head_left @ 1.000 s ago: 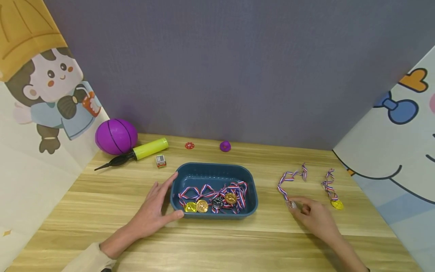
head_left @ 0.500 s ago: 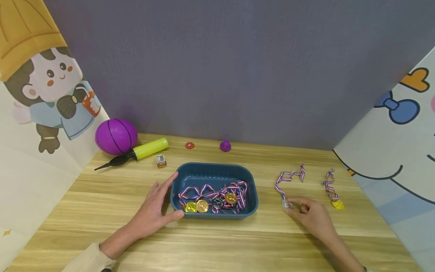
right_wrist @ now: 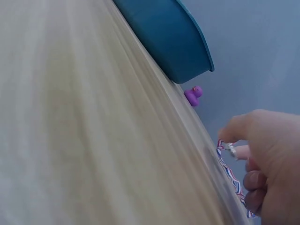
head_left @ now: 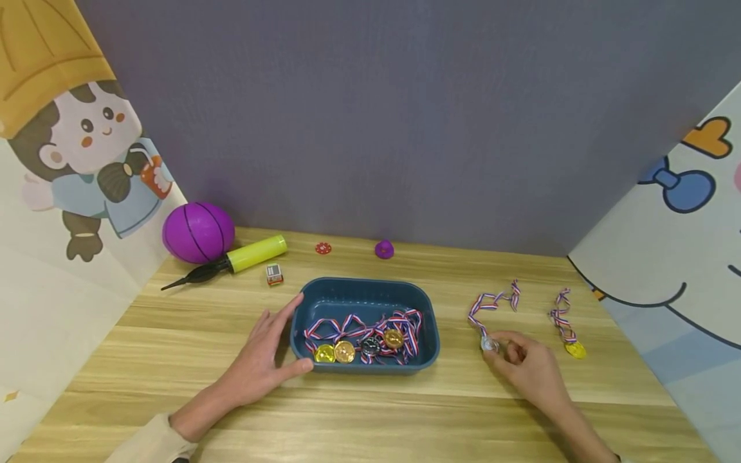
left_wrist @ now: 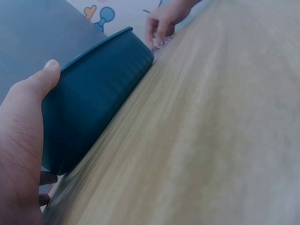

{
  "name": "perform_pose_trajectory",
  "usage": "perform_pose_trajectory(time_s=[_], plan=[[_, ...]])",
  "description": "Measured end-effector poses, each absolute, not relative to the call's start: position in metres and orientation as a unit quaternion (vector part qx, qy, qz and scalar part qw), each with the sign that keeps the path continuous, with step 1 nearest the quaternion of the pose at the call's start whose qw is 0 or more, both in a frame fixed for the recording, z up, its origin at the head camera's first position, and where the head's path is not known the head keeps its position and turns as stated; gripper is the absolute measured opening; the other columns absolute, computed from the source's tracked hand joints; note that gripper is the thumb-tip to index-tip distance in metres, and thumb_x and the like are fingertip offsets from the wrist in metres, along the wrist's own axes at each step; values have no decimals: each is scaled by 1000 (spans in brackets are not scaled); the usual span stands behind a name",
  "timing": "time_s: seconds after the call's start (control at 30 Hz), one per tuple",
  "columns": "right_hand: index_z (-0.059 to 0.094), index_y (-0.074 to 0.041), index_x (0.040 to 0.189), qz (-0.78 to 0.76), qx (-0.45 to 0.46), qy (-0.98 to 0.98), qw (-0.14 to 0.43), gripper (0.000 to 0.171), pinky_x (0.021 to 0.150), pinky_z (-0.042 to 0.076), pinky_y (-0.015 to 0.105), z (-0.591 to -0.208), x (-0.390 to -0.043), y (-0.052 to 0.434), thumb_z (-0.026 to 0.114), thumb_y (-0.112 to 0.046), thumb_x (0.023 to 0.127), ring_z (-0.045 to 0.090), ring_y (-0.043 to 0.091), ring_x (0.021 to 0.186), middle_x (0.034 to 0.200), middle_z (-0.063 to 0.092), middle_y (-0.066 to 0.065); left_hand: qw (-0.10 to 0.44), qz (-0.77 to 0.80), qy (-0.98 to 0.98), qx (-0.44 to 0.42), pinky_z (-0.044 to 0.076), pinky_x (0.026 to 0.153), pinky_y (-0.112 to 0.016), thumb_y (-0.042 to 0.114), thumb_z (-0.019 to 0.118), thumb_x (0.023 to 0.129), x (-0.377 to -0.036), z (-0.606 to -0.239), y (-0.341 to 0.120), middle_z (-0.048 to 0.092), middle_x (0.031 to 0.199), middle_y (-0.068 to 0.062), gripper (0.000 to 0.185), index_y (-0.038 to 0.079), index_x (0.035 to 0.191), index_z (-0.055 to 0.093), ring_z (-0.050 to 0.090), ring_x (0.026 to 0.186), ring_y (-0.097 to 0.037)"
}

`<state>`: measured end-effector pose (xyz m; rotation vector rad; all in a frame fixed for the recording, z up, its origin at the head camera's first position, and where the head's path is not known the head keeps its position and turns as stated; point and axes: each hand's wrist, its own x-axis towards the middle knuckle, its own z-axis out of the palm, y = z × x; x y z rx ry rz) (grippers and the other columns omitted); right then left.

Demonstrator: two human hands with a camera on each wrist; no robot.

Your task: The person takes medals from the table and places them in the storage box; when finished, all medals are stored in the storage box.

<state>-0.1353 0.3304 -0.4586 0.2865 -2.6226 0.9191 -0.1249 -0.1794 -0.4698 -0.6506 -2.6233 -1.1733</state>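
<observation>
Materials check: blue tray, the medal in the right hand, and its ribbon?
Blue tray: probably moulded plastic, matte teal, with rounded corners and a thin even rim. Silver medal, pinched by the right hand: shiny and reflective; metal or metallised plastic, cannot tell which. Ribbon: looks like woven fabric, striped red, white and blue, lying limp and kinked on the table.

Purple ball (head_left: 198, 232), yellow pump (head_left: 246, 256), purple duck (head_left: 383, 249).

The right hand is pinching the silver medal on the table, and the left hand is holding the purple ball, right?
Not quite. The left hand holds the side of the blue tray, not the purple ball, which sits untouched at the back left of the table; the head view shows this. The right hand does pinch the silver medal on the table.
</observation>
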Motion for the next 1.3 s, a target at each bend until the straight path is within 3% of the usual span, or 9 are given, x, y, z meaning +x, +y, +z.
perform_pose_trajectory(time_s=[0.4, 0.63, 0.93, 1.3], plan=[[82, -7, 114, 388, 117, -879, 251, 39, 44, 36, 17, -448, -137, 325, 94, 7, 79, 43, -1, 55, 72, 58, -6, 98, -394, -888, -217, 12, 129, -81, 64, 79, 95, -125, -470, -180, 51, 167, -24, 109, 30, 179, 18, 43, 156, -53], [83, -3, 112, 402, 136, -855, 298, 42, 43, 32, 23, -438, -141, 323, 91, 15, 75, 39, -1, 54, 71, 56, 0, 99, -394, -887, -218, 12, 128, -82, 66, 78, 95, -125, -470, -180, 52, 166, -24, 110, 29, 179, 18, 44, 155, -53], [83, -1, 110, 410, 119, -841, 332, 38, 46, 29, 24, -426, -146, 324, 89, 14, 75, 36, -2, 53, 66, 52, 4, 99, -393, -888, -219, 12, 129, -81, 68, 77, 96, -125, -470, -180, 52, 167, -24, 110, 27, 179, 19, 44, 155, -53], [81, 6, 112, 402, 164, -816, 381, 40, 47, 27, 17, -405, -154, 323, 85, 18, 74, 35, -2, 54, 65, 50, 8, 102, -392, -886, -223, 12, 129, -80, 70, 75, 96, -126, -471, -180, 50, 168, -24, 110, 26, 179, 18, 46, 155, -51]])
